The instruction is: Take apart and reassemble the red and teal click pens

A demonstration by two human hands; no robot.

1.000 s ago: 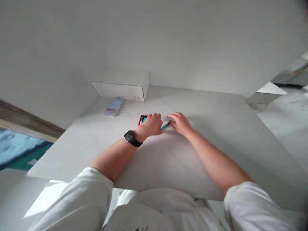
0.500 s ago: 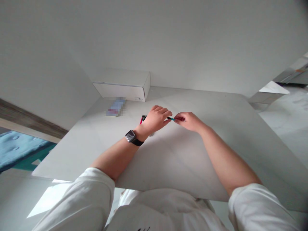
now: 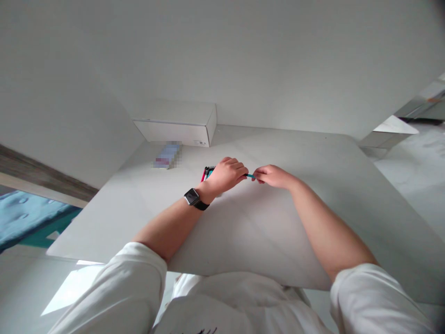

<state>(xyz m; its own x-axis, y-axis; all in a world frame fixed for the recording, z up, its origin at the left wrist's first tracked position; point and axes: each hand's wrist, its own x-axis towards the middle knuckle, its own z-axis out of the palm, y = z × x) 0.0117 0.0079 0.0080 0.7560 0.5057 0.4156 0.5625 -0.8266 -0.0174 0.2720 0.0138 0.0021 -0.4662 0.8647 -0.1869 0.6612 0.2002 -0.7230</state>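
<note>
A slim teal pen (image 3: 250, 176) with a dark end spans the gap between my hands, above the table. My left hand (image 3: 229, 174) is closed round its dark end, fingers curled and back of the hand up. The fingertips of my right hand (image 3: 269, 176) pinch the teal end. Behind my left wrist lie several slim pens (image 3: 206, 172), with red, black and teal parts showing; my hand and forearm hide the rest of them. A black smartwatch (image 3: 191, 197) sits on my left wrist.
The pale table (image 3: 236, 236) stands against a wall. At its back left is a long white box (image 3: 174, 132), with a blurred bluish packet (image 3: 167, 155) in front of it. A blue cushioned seat (image 3: 31, 211) is beyond the left edge.
Both hands have dropped slightly towards me with the pen. My left fingers have closed more tightly over the dark end, and less of it shows. More of the pens behind my wrist shows.
</note>
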